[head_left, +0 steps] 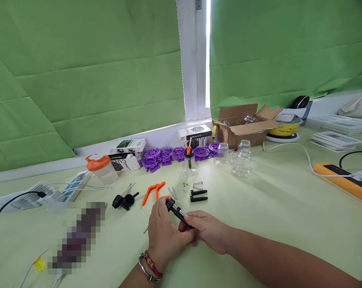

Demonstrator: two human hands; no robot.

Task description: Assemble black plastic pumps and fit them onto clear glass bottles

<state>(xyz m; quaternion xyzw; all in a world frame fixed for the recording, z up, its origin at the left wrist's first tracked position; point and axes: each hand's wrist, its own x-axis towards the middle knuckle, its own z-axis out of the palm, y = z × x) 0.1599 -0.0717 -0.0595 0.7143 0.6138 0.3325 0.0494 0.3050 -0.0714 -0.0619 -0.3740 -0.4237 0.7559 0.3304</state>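
Observation:
Between my two hands is a black plastic spray-pump part with an orange tip and a metal rod along it. My left hand is closed round its upper end. At the lower end, my right hand pinches it between thumb and fingers. A thin metal rod shows beside my left hand. Just beyond lie an orange trigger-shaped piece, metal pins, springs, small brass bits and two black tubular parts. Black round-headed parts with metal rods sit farther left.
At the back stand purple plastic discs, boxes, clear glass jars, a jar with a black and orange top and an open carton. An orange-lidded shaker and power strip are left; an orange power strip lies right.

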